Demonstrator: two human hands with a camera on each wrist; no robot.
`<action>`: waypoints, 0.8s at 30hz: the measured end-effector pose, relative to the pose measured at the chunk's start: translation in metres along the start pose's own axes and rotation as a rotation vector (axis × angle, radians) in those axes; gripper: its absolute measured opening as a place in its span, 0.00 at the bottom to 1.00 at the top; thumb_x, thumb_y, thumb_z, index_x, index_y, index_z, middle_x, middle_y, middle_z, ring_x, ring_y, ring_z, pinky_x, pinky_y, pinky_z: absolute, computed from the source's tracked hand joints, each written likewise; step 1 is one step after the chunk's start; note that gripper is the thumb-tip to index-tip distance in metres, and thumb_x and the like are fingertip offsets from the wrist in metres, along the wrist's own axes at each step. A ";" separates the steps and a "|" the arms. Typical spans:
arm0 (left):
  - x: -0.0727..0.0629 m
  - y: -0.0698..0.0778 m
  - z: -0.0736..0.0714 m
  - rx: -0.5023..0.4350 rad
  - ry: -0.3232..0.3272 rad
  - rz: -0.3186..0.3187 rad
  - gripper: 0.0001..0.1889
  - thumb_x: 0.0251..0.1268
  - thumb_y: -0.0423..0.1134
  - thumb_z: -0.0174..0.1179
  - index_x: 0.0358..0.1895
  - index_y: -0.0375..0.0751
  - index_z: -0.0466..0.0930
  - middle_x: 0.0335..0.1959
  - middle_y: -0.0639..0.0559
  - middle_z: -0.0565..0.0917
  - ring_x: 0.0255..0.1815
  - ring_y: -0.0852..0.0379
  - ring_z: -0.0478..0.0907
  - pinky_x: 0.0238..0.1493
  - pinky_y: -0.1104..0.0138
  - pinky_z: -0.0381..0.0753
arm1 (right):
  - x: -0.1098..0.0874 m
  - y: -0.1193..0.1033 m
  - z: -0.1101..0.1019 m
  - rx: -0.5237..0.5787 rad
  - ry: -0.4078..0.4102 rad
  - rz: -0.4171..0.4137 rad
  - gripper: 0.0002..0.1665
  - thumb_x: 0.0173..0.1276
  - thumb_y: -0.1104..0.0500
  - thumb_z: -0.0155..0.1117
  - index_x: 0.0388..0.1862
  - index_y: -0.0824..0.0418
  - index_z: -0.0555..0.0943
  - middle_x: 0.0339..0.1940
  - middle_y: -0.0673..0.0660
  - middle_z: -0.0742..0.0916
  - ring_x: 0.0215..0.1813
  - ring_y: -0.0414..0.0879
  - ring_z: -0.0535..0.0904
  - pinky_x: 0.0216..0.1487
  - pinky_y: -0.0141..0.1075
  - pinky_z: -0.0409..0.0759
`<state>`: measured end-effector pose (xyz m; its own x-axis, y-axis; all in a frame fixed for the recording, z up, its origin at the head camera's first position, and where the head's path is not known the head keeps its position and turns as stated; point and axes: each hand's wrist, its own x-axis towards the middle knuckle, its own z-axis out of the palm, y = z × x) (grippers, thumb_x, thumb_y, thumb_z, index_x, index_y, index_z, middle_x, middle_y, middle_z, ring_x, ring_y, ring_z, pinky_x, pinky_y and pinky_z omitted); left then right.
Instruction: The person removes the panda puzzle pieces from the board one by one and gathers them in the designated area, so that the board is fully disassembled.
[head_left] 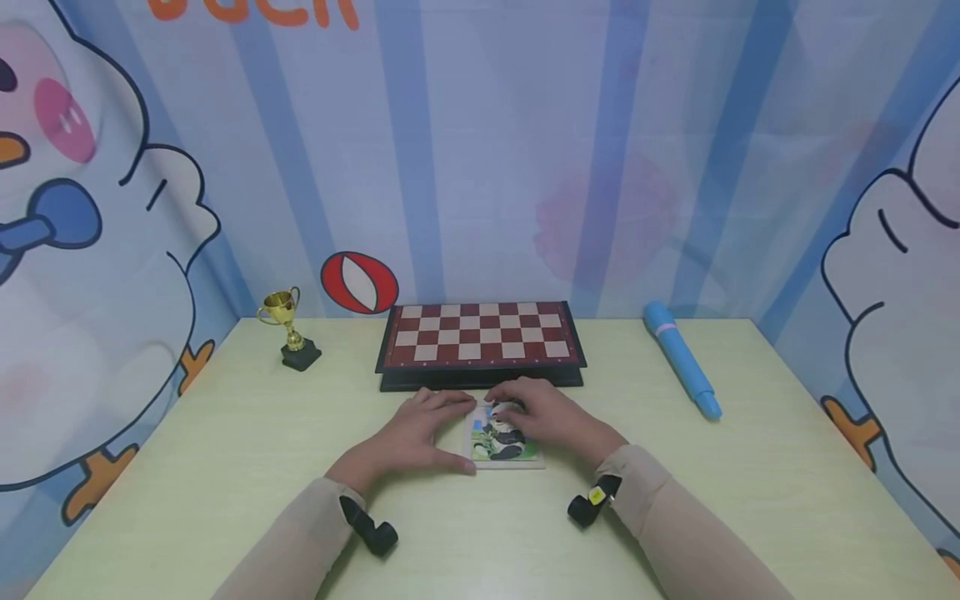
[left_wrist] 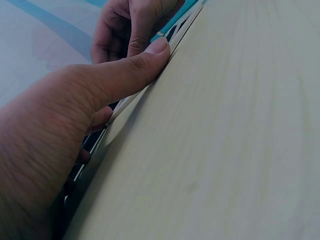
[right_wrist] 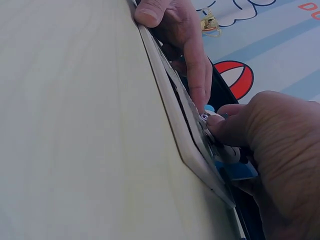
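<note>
A small panda picture puzzle in a pale wooden tray lies flat on the table. My left hand grips the tray's left side, its thumb at the near edge and its fingers towards the far edge. Over the puzzle's upper right part is my right hand. Its thumb and finger pinch a small puzzle piece with white and blue on it, seen in the right wrist view. The right hand covers part of the picture.
A folded red-and-white chessboard case stands just behind the puzzle. At the back left is a gold trophy on a black base. A blue marker-shaped tube lies at the right. A printed curtain hangs behind the table.
</note>
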<state>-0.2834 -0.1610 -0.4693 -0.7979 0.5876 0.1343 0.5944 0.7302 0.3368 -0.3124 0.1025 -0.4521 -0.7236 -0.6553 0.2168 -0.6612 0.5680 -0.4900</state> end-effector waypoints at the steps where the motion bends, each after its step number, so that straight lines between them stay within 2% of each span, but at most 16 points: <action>1: 0.000 0.000 0.000 -0.001 0.000 0.000 0.55 0.43 0.83 0.59 0.75 0.57 0.67 0.73 0.62 0.67 0.59 0.59 0.62 0.64 0.56 0.65 | 0.000 0.001 0.000 -0.017 0.002 -0.009 0.16 0.74 0.59 0.63 0.59 0.53 0.83 0.52 0.47 0.87 0.52 0.42 0.79 0.56 0.42 0.79; 5: 0.000 0.000 0.000 -0.003 0.002 0.004 0.55 0.43 0.84 0.59 0.75 0.57 0.68 0.73 0.62 0.67 0.58 0.59 0.62 0.62 0.56 0.66 | 0.000 0.004 0.002 -0.070 0.029 -0.052 0.14 0.75 0.60 0.62 0.57 0.54 0.84 0.50 0.46 0.87 0.50 0.42 0.76 0.53 0.41 0.77; 11: 0.000 -0.001 0.000 -0.004 0.000 0.000 0.55 0.43 0.84 0.59 0.75 0.57 0.68 0.73 0.62 0.67 0.59 0.59 0.62 0.63 0.56 0.65 | 0.001 0.005 0.002 -0.090 0.048 -0.070 0.14 0.74 0.59 0.63 0.56 0.54 0.85 0.49 0.46 0.88 0.48 0.42 0.74 0.51 0.40 0.76; 19: 0.000 0.001 0.000 -0.023 -0.003 -0.008 0.55 0.42 0.84 0.59 0.75 0.57 0.68 0.73 0.61 0.68 0.63 0.57 0.62 0.67 0.52 0.63 | 0.000 -0.002 -0.003 -0.048 0.032 -0.031 0.14 0.72 0.57 0.67 0.55 0.53 0.86 0.47 0.44 0.88 0.41 0.41 0.68 0.42 0.37 0.72; 24: 0.000 0.000 0.001 -0.016 -0.019 -0.027 0.56 0.42 0.84 0.58 0.76 0.59 0.66 0.74 0.63 0.66 0.64 0.58 0.61 0.69 0.53 0.62 | 0.000 -0.004 -0.003 -0.053 0.010 0.002 0.16 0.73 0.56 0.66 0.58 0.52 0.85 0.49 0.45 0.88 0.43 0.40 0.73 0.45 0.37 0.76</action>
<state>-0.2834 -0.1606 -0.4697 -0.8117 0.5742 0.1068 0.5705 0.7404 0.3553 -0.3107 0.1022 -0.4476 -0.7269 -0.6489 0.2247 -0.6690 0.5954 -0.4449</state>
